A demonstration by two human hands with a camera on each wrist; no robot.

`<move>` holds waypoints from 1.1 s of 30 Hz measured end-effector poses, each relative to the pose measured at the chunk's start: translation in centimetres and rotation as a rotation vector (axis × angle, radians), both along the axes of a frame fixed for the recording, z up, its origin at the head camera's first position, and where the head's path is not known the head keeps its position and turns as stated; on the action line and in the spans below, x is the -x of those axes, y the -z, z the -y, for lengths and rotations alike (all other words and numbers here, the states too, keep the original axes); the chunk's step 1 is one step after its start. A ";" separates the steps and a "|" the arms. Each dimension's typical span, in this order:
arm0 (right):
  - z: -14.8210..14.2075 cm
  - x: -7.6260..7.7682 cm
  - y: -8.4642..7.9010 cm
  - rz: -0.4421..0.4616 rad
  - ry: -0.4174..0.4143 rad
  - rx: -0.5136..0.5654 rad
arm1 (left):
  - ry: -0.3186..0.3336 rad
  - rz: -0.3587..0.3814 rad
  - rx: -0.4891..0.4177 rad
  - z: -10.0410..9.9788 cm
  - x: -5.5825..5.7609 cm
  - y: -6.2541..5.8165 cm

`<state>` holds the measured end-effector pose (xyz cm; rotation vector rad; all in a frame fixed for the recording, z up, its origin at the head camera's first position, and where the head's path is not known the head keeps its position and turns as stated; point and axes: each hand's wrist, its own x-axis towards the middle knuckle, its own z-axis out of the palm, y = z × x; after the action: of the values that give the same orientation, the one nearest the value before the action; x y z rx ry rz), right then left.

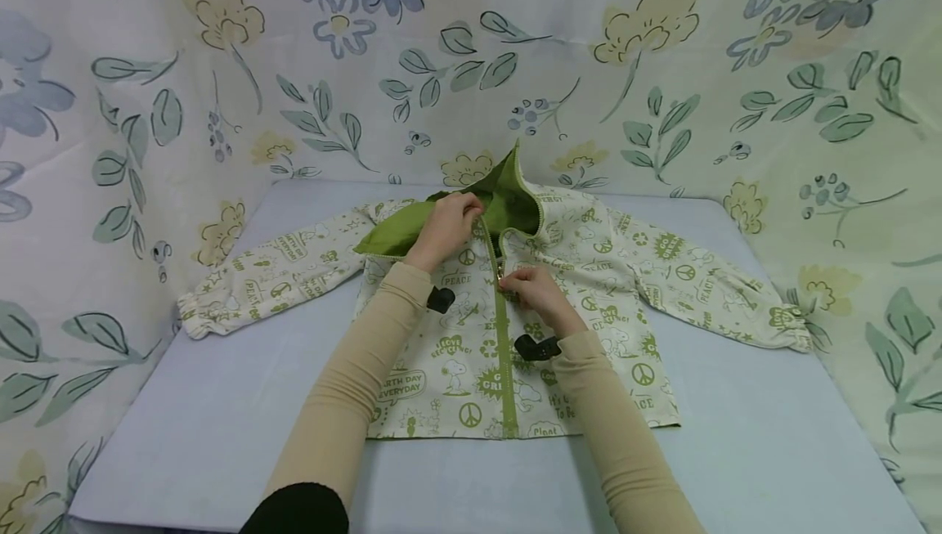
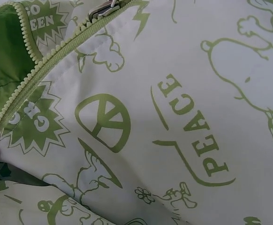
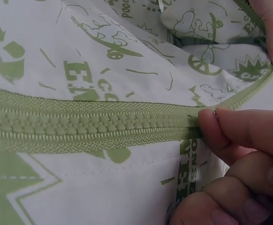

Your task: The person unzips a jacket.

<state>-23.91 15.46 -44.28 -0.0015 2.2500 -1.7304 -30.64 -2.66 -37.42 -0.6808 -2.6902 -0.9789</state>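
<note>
A white jacket (image 1: 456, 346) with green cartoon and slogan prints lies front up, its sleeves spread to both sides. Its green zipper (image 3: 103, 123) is joined along the lower front and parted near the collar. My right hand (image 1: 540, 293) pinches the zipper slider between thumb and forefinger; in the right wrist view the fingertips (image 3: 211, 124) cover most of it. Higher up, my left hand (image 1: 450, 223) grips the parted zipper edge by the collar. The metal slider (image 2: 103, 8) shows at the top of the left wrist view. Green lining (image 1: 508, 195) shows inside the raised hood.
The jacket lies on a table (image 1: 184, 436) with a pale cover. A floral curtain (image 1: 471, 68) hangs behind and at both sides. Dark wrist cameras (image 1: 537, 347) sit on both wrists, close above the fabric.
</note>
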 end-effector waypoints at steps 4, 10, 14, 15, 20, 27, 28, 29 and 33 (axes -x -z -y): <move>-0.1 -0.2 -0.1 0.006 -0.003 0.007 | 0.000 -0.011 0.002 0.1 -0.1 -0.2; -0.3 -0.3 -0.1 0.033 -0.010 -0.021 | -0.005 -0.009 -0.009 0.2 -0.2 -0.3; -0.3 -0.5 -0.2 0.040 -0.009 -0.024 | -0.006 -0.011 -0.007 0.3 -0.2 -0.3; -0.3 -0.6 -0.2 0.038 -0.009 -0.030 | -0.005 -0.012 -0.007 0.3 -0.2 -0.4; -0.4 -0.9 0.0 0.017 -0.027 -0.032 | 0.004 -0.015 -0.018 0.4 -0.2 -0.4; -0.4 -1.1 0.4 0.033 -0.023 -0.002 | -0.002 -0.018 -0.023 0.5 -0.1 -0.3; -0.4 -1.2 0.4 0.032 -0.020 -0.005 | -0.001 -0.016 -0.024 0.5 -0.2 -0.3; -0.4 -1.2 0.5 0.031 -0.018 -0.008 | -0.001 -0.014 -0.023 0.5 -0.1 -0.3; -0.5 -1.4 0.7 0.033 -0.020 -0.010 | 0.004 -0.007 -0.029 0.6 -0.2 -0.3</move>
<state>-22.53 15.91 -45.02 0.0063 2.2274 -1.6970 -30.47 -3.22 -37.10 -0.6825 -2.6645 -1.0130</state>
